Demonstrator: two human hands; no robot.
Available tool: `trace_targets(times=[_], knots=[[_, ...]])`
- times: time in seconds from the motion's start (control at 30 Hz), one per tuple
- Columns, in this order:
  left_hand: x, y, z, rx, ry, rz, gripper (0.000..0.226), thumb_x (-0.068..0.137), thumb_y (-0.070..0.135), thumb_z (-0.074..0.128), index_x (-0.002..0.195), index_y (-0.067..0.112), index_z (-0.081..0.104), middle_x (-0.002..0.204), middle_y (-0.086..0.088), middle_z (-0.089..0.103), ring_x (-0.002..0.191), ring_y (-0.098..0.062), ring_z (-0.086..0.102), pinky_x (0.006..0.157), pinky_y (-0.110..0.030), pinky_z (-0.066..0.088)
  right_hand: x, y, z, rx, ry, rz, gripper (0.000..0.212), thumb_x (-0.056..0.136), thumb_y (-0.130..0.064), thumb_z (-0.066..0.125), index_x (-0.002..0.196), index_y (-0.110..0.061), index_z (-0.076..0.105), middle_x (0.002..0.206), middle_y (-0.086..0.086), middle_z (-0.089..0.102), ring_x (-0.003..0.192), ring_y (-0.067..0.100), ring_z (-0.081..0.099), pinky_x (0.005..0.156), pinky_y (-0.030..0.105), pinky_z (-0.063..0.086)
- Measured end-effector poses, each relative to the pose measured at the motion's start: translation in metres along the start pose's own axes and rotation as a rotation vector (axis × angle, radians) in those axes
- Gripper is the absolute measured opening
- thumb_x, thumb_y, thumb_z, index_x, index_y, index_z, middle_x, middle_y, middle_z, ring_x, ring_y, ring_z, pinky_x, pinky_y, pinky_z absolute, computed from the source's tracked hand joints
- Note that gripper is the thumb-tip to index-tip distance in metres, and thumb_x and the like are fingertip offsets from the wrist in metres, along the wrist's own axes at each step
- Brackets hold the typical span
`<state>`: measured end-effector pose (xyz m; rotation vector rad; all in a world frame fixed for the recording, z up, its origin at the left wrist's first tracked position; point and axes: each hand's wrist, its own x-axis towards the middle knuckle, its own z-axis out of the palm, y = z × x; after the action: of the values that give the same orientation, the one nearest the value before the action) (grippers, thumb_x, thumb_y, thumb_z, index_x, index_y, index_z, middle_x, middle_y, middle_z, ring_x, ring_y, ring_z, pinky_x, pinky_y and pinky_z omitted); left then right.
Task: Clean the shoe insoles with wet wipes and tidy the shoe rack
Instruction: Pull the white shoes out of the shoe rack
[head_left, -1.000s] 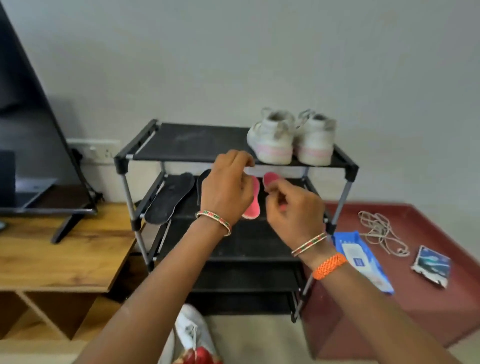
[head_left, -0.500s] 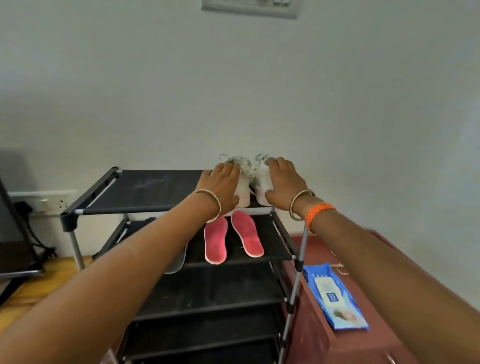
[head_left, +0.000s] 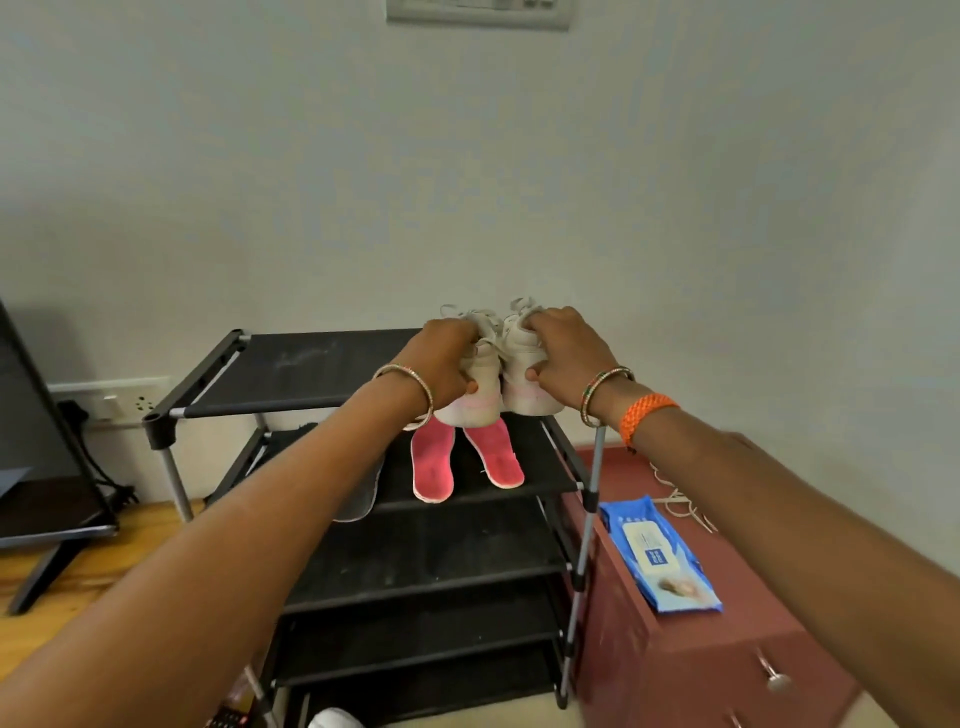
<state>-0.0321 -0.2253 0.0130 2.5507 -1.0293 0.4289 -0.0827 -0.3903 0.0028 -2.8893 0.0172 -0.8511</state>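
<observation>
Head view, left to right. TV stand leg (head_left: 36, 577) and wall socket (head_left: 122, 397) at far left, on a wooden surface (head_left: 130, 551). Black shoe rack (head_left: 218, 374) in centre, several shelves. Second shelf down: dark insole (head_left: 358, 499), mostly hidden by the left forearm, then two pink insoles (head_left: 434, 465) lying flat side by side, long axes running front to back, slightly splayed, near ends spread apart, far ends tucked under the top shelf. Top shelf, right end: pair of white shoes, heels toward the camera, toes toward the wall, long axes front to back, touching each other. Left hand (head_left: 441, 364) gripping the left white shoe (head_left: 475, 395), fingers curled over the top, thumb on the heel. Right hand (head_left: 563, 353) gripping the right white shoe (head_left: 524, 384) the same way. Bangles on both wrists, orange band (head_left: 647, 410) on the right. Right of the rack: maroon cabinet (head_left: 701, 654), blue wet wipes pack (head_left: 657, 556) lying flat on it, long axis front to back, white cord (head_left: 675, 499) behind it.
</observation>
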Motion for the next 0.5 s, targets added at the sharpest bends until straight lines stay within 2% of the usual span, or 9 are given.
trace_targets(times=[0.1, 0.23, 0.3, 0.37, 0.4, 0.5], knots=[[-0.033, 0.014, -0.016, -0.067, -0.029, 0.050, 0.033, 0.074, 0.004, 0.072, 0.103, 0.006, 0.057, 0.099, -0.005, 0.059, 0.089, -0.019, 0.052, 0.073, -0.022, 0.035, -0.033, -0.014, -0.022, 0.059, 0.015, -0.018, 0.038, 0.076, -0.008, 0.069, 0.113, -0.010, 0.058, 0.120, 0.007, 0.057, 0.115, 0.024, 0.045, 0.087, 0.031, 0.041], [-0.086, 0.039, -0.052, -0.083, -0.111, 0.150, 0.039, 0.074, 0.015, 0.076, 0.109, 0.011, 0.059, 0.103, 0.001, 0.062, 0.096, -0.016, 0.057, 0.080, -0.023, 0.041, -0.095, -0.036, -0.064, 0.181, -0.004, 0.008, 0.039, 0.074, -0.012, 0.074, 0.111, -0.016, 0.063, 0.113, 0.001, 0.061, 0.109, 0.019, 0.051, 0.090, 0.034, 0.044], [-0.111, 0.048, -0.070, -0.126, -0.161, 0.160, 0.037, 0.074, 0.024, 0.076, 0.107, 0.015, 0.060, 0.103, 0.005, 0.063, 0.094, -0.013, 0.058, 0.083, -0.025, 0.045, -0.124, -0.043, -0.089, 0.280, -0.044, 0.056, 0.039, 0.072, -0.012, 0.078, 0.108, -0.018, 0.066, 0.105, -0.002, 0.064, 0.097, 0.011, 0.057, 0.085, 0.027, 0.046], [-0.131, 0.051, -0.077, -0.260, -0.245, 0.125, 0.030, 0.073, 0.030, 0.076, 0.097, 0.019, 0.061, 0.096, 0.005, 0.065, 0.090, -0.012, 0.061, 0.083, -0.029, 0.051, -0.150, -0.046, -0.108, 0.357, -0.150, 0.105, 0.032, 0.071, -0.013, 0.078, 0.100, -0.023, 0.067, 0.090, -0.008, 0.066, 0.077, -0.003, 0.057, 0.070, 0.012, 0.044], [-0.139, 0.050, -0.074, -0.361, -0.315, 0.098, 0.030, 0.072, 0.032, 0.076, 0.095, 0.019, 0.061, 0.094, 0.003, 0.066, 0.088, -0.013, 0.064, 0.082, -0.032, 0.054, -0.160, -0.047, -0.113, 0.384, -0.217, 0.124, 0.029, 0.071, -0.013, 0.078, 0.095, -0.025, 0.067, 0.084, -0.011, 0.065, 0.070, -0.004, 0.056, 0.065, 0.010, 0.043], [-0.155, 0.050, -0.038, -0.543, -0.545, 0.056, 0.033, 0.073, 0.030, 0.075, 0.097, 0.012, 0.060, 0.095, -0.006, 0.065, 0.085, -0.020, 0.066, 0.073, -0.039, 0.058, -0.181, -0.038, -0.097, 0.401, -0.451, 0.178, 0.025, 0.073, -0.014, 0.077, 0.093, -0.026, 0.069, 0.081, -0.010, 0.066, 0.072, 0.005, 0.060, 0.069, 0.020, 0.049]])
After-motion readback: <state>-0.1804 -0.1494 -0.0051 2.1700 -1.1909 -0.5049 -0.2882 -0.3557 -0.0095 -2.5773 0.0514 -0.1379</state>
